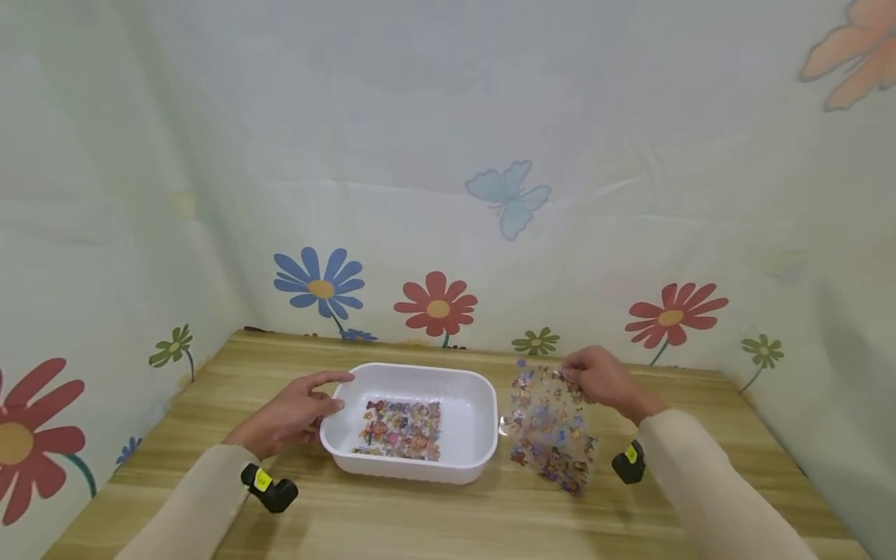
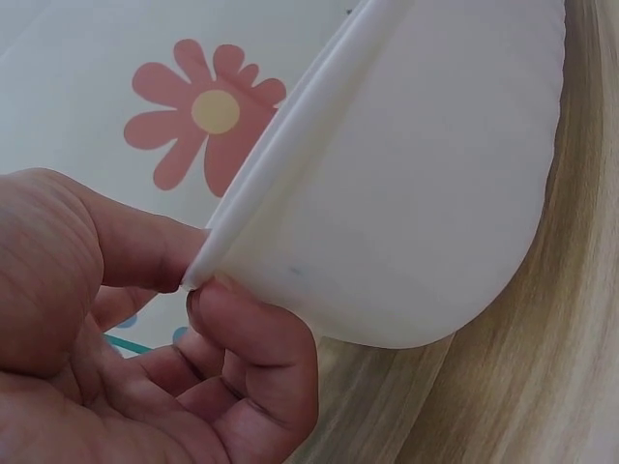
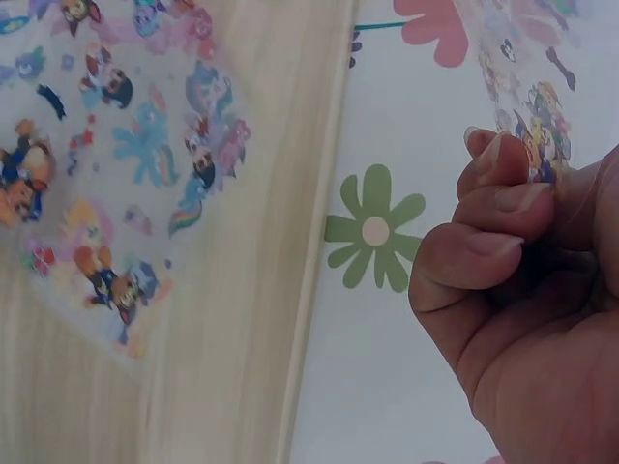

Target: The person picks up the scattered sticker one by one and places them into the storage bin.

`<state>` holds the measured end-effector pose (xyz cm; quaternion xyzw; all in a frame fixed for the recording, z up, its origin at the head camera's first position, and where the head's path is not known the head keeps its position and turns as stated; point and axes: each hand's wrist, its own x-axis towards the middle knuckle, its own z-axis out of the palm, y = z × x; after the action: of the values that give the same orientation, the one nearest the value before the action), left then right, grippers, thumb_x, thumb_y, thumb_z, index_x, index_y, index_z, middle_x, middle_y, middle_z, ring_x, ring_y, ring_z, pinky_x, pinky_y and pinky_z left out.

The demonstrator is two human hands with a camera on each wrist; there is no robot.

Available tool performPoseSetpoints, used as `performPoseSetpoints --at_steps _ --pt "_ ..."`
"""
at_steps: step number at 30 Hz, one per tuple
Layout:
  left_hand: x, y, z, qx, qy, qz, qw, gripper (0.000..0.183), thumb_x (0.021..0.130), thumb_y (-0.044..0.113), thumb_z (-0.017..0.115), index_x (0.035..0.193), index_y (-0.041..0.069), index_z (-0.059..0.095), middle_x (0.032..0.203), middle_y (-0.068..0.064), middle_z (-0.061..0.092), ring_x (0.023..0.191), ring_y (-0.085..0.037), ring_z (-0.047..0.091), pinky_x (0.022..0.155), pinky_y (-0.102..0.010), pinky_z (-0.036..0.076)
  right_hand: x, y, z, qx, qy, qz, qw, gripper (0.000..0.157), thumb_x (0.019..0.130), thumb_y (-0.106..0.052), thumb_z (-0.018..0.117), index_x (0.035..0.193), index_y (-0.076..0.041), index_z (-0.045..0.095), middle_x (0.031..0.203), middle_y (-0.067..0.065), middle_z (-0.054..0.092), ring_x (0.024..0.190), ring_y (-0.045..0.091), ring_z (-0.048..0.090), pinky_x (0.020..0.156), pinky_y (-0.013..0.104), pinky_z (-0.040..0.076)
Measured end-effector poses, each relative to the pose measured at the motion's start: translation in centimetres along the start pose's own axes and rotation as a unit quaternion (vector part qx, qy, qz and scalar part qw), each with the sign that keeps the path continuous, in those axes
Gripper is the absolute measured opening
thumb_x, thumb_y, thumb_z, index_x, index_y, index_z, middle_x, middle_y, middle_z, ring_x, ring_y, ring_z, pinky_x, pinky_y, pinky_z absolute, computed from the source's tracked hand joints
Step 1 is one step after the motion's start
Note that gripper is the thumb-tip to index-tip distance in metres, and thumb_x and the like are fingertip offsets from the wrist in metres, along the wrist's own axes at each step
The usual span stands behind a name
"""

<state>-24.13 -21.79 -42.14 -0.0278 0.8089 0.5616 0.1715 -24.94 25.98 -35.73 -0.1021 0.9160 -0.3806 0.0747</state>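
Observation:
A white plastic basin [image 1: 486, 435] with rounded corners stands on the wooden table. My left hand [image 1: 297, 408] holds its left end; in the left wrist view, the thumb and a curled finger [image 2: 256, 333] pinch the rim. Inside the basin lies a rectangle of small colourful cartoon pictures [image 1: 402, 432]. Right of the basin, my right hand [image 1: 605, 381] pinches the upper edge of a clear plastic sheet [image 1: 549, 416] covered with cartoon figures. The right wrist view also has a printed clear piece [image 3: 126, 145] over the table; whether it is separate from the held one I cannot tell.
The wooden table [image 1: 364, 517] meets a pale cloth backdrop [image 1: 392, 202] with printed flowers and a butterfly behind and at both sides. A black device with a yellow label [image 1: 269, 486] is on the left wrist, and a similar black device [image 1: 628, 463] is on the right.

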Motion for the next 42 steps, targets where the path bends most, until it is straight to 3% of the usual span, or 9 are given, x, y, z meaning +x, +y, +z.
performPoseSetpoints --at_steps 12,24,27,35,42 --pt "-0.2 0.4 0.2 -0.005 -0.004 -0.005 1.0000 0.055 0.103 0.012 0.062 0.155 0.018 0.047 0.129 -0.023 0.063 0.087 -0.025 0.065 0.065 -0.035 0.058 0.3 -1.0 -0.3 0.049 -0.030 0.012 0.998 0.027 0.108 -0.008 0.049 0.105 0.005 0.072 0.071 0.001 0.051 0.060 0.012 0.043 0.056 0.024 0.042" --pt "-0.2 0.2 0.3 -0.012 0.001 -0.002 0.9999 0.054 0.103 0.012 0.062 0.155 0.018 0.047 0.131 -0.023 0.062 0.086 -0.025 0.067 0.063 -0.033 0.057 2.2 -3.1 2.2 0.017 -0.028 -0.038 0.999 0.025 0.106 -0.007 0.054 0.107 0.006 0.075 0.067 0.000 0.052 0.057 0.011 0.043 0.057 0.026 0.045" --pt "-0.2 0.2 0.3 -0.015 0.003 -0.005 0.9999 0.054 0.103 0.011 0.062 0.155 0.018 0.048 0.130 -0.023 0.063 0.086 -0.026 0.067 0.063 -0.033 0.057 2.8 -3.7 2.9 0.012 -0.029 -0.042 0.999 0.024 0.105 -0.007 0.054 0.102 0.004 0.075 0.067 0.000 0.054 0.057 0.011 0.044 0.055 0.025 0.041" --pt "-0.2 0.3 0.5 -0.011 0.013 -0.012 0.9998 0.052 0.103 0.010 0.061 0.153 0.019 0.050 0.129 -0.023 0.063 0.088 -0.026 0.067 0.064 -0.033 0.057 4.1 -4.8 4.5 0.021 -0.039 -0.046 0.998 0.022 0.103 -0.008 0.057 0.099 0.001 0.077 0.067 0.000 0.057 0.057 0.010 0.047 0.057 0.023 0.045" --pt "-0.2 0.3 0.4 -0.016 0.008 -0.011 0.9998 0.052 0.104 0.012 0.060 0.154 0.020 0.049 0.133 -0.024 0.062 0.093 -0.027 0.068 0.069 -0.039 0.062 4.9 -5.7 5.9 0.028 -0.053 -0.038 0.998 0.024 0.104 -0.008 0.056 0.095 -0.001 0.077 0.066 0.000 0.057 0.057 0.011 0.048 0.058 0.024 0.045"
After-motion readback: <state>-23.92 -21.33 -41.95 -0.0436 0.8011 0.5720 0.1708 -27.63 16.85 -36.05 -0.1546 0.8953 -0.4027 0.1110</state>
